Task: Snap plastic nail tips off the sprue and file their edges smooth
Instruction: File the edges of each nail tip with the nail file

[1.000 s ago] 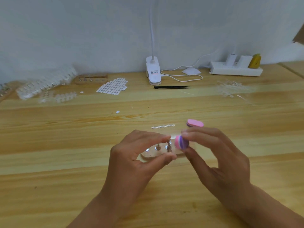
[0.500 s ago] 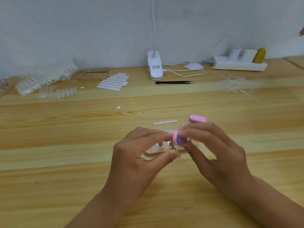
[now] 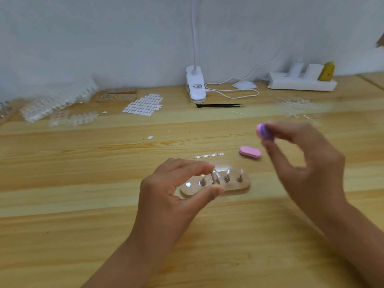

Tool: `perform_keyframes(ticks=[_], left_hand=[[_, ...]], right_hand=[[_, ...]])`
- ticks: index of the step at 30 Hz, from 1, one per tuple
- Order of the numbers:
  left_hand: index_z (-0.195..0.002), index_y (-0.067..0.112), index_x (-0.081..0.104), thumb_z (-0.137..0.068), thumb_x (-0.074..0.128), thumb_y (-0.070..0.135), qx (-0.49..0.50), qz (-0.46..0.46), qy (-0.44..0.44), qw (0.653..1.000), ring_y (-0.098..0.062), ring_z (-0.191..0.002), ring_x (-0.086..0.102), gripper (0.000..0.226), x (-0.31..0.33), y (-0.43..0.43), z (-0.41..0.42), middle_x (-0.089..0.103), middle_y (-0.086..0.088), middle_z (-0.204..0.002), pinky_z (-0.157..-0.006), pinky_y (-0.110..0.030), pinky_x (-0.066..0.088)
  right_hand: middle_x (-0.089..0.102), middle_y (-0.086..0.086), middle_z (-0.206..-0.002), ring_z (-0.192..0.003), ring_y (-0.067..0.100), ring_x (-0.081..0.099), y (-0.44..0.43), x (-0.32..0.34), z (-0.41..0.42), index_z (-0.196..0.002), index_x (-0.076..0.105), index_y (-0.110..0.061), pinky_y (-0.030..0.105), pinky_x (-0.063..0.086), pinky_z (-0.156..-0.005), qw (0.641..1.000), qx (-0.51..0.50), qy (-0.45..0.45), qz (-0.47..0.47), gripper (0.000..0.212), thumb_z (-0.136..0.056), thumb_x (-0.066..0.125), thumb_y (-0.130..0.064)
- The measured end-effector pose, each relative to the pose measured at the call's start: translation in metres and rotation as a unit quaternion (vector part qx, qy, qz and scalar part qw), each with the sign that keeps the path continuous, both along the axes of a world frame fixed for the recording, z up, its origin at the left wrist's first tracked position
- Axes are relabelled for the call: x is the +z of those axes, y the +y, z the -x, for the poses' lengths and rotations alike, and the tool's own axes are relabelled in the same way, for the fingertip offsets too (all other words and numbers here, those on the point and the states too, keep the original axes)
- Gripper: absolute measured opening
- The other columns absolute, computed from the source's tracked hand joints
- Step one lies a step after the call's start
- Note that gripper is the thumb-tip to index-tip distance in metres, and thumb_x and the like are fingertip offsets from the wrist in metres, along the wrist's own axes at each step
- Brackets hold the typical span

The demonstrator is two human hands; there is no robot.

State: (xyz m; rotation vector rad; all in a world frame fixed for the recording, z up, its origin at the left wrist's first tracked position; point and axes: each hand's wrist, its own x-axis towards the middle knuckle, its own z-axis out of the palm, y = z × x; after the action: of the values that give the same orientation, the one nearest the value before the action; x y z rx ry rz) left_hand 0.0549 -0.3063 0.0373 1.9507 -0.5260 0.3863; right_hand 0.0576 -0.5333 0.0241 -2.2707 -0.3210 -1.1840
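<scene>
Head cam, looking fwd and down: we see our left hand [image 3: 176,190] low at centre, thumb and forefinger pinched together on a small clear nail tip [image 3: 215,177], glossy plastic, held just above the oval wooden stand [image 3: 239,187]. That stand is pale, smooth-edged wood w/ a row of small metal pegs; two or three carry clear tips, and one flat shiny disc sits at its left end. Our right hand [image 3: 305,163] is raised to the right, well apart from the left, blurred, fingers clamped on a small rounded file block [image 3: 264,132], pink and purple layers, foam-like. A second pink file block [image 3: 250,152], oval, matte, lies flat on the table [image 3: 83,235] between the stand and the raised hand. Just behind the stand lies a bare sprue strip [image 3: 208,155], thin clear plastic w/ short side stubs. The table is light pine w/ visible grain. Far left: heaps of clear nail sprues [image 3: 58,102], translucent, ribbed. Beside them a sheet of white oval stickers [image 3: 143,104]. At the back a white clip lamp [image 3: 195,85], black tweezers [image 3: 218,105], a white power strip [image 3: 301,83].
</scene>
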Motion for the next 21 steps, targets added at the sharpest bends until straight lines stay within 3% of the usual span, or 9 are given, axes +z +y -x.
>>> perform_keyframes(ticks=[2, 4, 5, 9, 13, 16, 18, 21], left_hand=[[-0.091, 0.032, 0.074, -0.063, 0.083, 0.039, 0.008, 0.006, 0.003, 1.000, 0.005, -0.085, 0.062, 0.030, 0.001, 0.000, -0.001, 0.070, 0.020, -0.088, -0.077, -0.005, 0.041], [-0.091, 0.031, 0.075, -0.062, 0.084, 0.033, 0.005, 0.009, 0.009, 1.000, 0.006, -0.084, 0.062, 0.030, -0.001, -0.001, -0.001, 0.070, 0.020, -0.087, -0.076, -0.004, 0.040], [-0.091, 0.031, 0.075, -0.063, 0.084, 0.030, 0.002, 0.008, 0.011, 1.000, 0.006, -0.085, 0.062, 0.030, -0.002, -0.001, 0.000, 0.070, 0.021, -0.087, -0.076, -0.004, 0.040], [-0.093, 0.030, 0.075, -0.062, 0.084, 0.029, -0.002, -0.002, 0.008, 1.000, 0.005, -0.088, 0.063, 0.032, -0.004, -0.002, 0.000, 0.071, 0.021, -0.091, -0.078, -0.006, 0.042], [-0.093, 0.030, 0.076, -0.062, 0.084, 0.029, -0.010, -0.002, 0.013, 1.000, 0.004, -0.088, 0.065, 0.033, -0.004, -0.002, 0.000, 0.072, 0.020, -0.092, -0.078, -0.006, 0.043], [-0.091, 0.030, 0.077, -0.060, 0.085, 0.028, -0.002, 0.004, 0.019, 1.000, 0.007, -0.085, 0.063, 0.032, -0.003, -0.002, -0.001, 0.072, 0.022, -0.088, -0.076, -0.004, 0.041], [-0.089, 0.029, 0.077, -0.058, 0.089, 0.024, 0.006, 0.001, 0.024, 1.000, 0.010, -0.082, 0.061, 0.034, -0.004, -0.002, -0.002, 0.072, 0.022, -0.085, -0.074, -0.003, 0.040], [-0.088, 0.031, 0.077, -0.058, 0.092, 0.020, 0.000, 0.015, 0.045, 0.999, 0.009, -0.080, 0.060, 0.035, -0.003, -0.003, -0.002, 0.071, 0.022, -0.086, -0.072, -0.002, 0.038]], right_hand=[[0.067, -0.004, -0.099, -0.093, 0.018, 0.062, -0.027, 0.001, -0.010, -0.108, 0.070, -0.014, 0.029, 0.046, -0.085, 0.989, -0.089, 0.109, 0.051, 0.015, -0.093, 0.069, -0.013], [0.069, 0.008, -0.103, -0.099, 0.033, 0.060, -0.046, -0.007, -0.018, -0.103, 0.073, -0.014, 0.038, 0.042, -0.084, 0.946, -0.157, 0.268, 0.094, 0.014, -0.090, 0.071, -0.019], [0.070, 0.013, -0.108, -0.103, 0.037, 0.058, -0.050, -0.011, -0.019, -0.103, 0.075, -0.011, 0.041, 0.041, -0.089, 0.936, -0.167, 0.291, 0.106, 0.017, -0.089, 0.072, -0.020], [0.068, 0.012, -0.119, -0.116, 0.039, 0.056, -0.032, -0.008, -0.022, -0.108, 0.076, -0.012, 0.048, 0.039, -0.100, 0.955, -0.120, 0.237, 0.133, 0.029, -0.091, 0.066, -0.033], [0.067, 0.000, -0.117, -0.118, 0.027, 0.050, -0.020, -0.002, -0.032, -0.117, 0.072, -0.022, 0.039, 0.033, -0.101, 0.914, -0.085, 0.343, 0.199, 0.027, -0.092, 0.067, -0.032], [0.066, -0.013, -0.100, -0.098, 0.013, 0.054, -0.008, 0.005, -0.022, -0.107, 0.070, -0.021, 0.031, 0.043, -0.087, 0.967, 0.018, 0.245, 0.063, 0.020, -0.088, 0.074, -0.017], [0.061, -0.022, -0.099, -0.091, 0.004, 0.054, 0.006, 0.010, -0.008, -0.106, 0.065, -0.026, 0.017, 0.043, -0.082, 0.981, 0.093, 0.168, -0.008, 0.021, -0.087, 0.073, -0.020], [0.061, -0.020, -0.104, -0.094, 0.004, 0.056, 0.026, 0.009, 0.010, -0.111, 0.065, -0.021, 0.013, 0.040, -0.084, 0.980, 0.158, 0.112, 0.034, 0.022, -0.089, 0.066, -0.020]])
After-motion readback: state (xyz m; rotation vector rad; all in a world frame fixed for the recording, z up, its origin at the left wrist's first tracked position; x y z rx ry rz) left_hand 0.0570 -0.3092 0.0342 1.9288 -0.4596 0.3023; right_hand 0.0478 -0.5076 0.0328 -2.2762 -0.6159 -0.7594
